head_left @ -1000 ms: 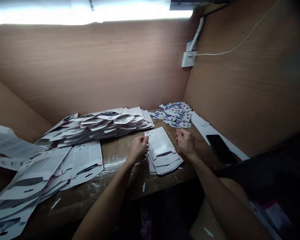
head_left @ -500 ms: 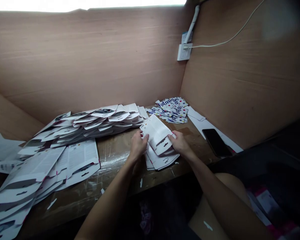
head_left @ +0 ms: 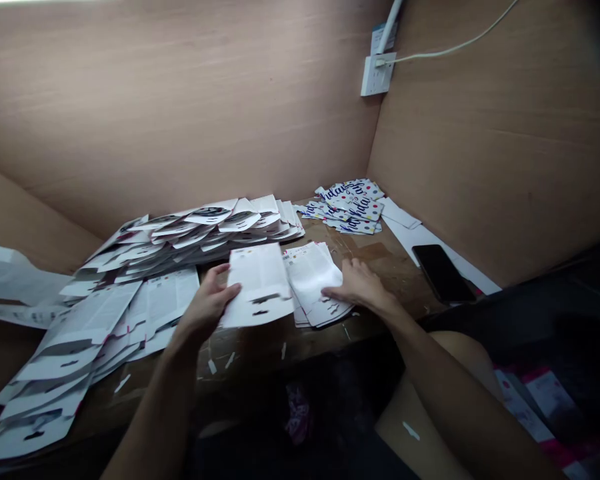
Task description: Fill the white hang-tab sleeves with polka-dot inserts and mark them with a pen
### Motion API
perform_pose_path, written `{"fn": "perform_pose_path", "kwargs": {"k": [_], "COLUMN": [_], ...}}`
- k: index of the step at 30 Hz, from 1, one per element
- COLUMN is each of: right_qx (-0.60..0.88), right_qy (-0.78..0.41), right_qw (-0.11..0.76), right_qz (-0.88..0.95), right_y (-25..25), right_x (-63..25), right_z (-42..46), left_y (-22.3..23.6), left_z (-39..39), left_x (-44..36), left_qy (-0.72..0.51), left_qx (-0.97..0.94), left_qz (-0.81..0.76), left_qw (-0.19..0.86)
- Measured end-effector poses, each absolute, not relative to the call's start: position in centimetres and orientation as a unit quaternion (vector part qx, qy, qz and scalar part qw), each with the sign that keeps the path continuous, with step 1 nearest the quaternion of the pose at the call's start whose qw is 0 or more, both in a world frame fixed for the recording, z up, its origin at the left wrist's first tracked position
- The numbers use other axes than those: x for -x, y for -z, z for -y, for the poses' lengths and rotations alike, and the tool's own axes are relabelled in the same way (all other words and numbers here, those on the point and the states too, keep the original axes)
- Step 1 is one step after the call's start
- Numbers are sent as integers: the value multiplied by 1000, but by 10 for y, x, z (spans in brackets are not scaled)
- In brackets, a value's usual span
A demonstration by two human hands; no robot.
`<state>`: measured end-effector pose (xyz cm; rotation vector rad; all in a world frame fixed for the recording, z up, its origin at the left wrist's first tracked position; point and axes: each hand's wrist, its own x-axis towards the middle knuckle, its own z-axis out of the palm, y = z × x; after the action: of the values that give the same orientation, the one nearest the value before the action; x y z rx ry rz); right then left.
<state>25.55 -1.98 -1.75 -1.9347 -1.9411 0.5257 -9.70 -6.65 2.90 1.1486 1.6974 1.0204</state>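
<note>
1. Plain brown panels box in a brown bench, with a white socket up in the corner and a pale cable plugged into it
2. Left hand has got hold of a white packet by its left edge, thumb on top, so the packet sticks out to the right of that hand, slotted flap pointing back at the person
3. Right next to it, kinda between the two hands, is a small stack of similar packets on the bench; the held one overlaps the stack's left side from this angle
4. Right hand is at the right side of that stack, thumb lying over the top packet, fingers bent; honestly can't tell if it's pinching anything or just resting there
5. Big overlapping pile of packets along the back, another spread off to the left of the left hand
6. Polka-dot cards with blue lettering sit beyond the right hand, black phone over to its right, partly on a white strip
</note>
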Motion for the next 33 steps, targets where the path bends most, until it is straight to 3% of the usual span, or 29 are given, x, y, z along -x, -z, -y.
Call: {"fn": "perform_pose_path", "kwargs": {"k": [3, 5, 9, 12, 15, 19, 24, 29, 33], "right_qx": [686, 692, 680, 667, 649, 554, 446, 323, 283], "right_qy": [-179, -178, -94, -64, -169, -433, -622, -728, -732], "right_qw": [119, 134, 219, 309, 451, 573, 560, 516, 521], "right_qz": [695, 686, 694, 675, 589, 421, 317, 316, 337], "right_y": [29, 31, 26, 20, 20, 27, 26, 0, -13], "right_x": [-249, -248, -255, -262, -263, -249, -224, -215, -209], "right_z": [19, 18, 16, 15, 12, 11, 22, 42, 51], "left_y": [-29, -24, -13, -9, -7, -4, -11, -17, -14], "left_z": [78, 75, 55, 36, 18, 3, 5, 7, 5], "left_x": [139, 135, 69, 21, -5, -25, -44, -55, -62], "left_qy": [-322, -331, -387, -366, -356, -403, -517, -516, -521], "left_qx": [-526, -556, -602, -607, -585, -533, -353, -346, -335], "left_qz": [-779, -761, -638, -592, -577, -506, -281, -254, -261], "left_qw": [115, 47, 286, 384, 444, 545, 728, 742, 740]}}
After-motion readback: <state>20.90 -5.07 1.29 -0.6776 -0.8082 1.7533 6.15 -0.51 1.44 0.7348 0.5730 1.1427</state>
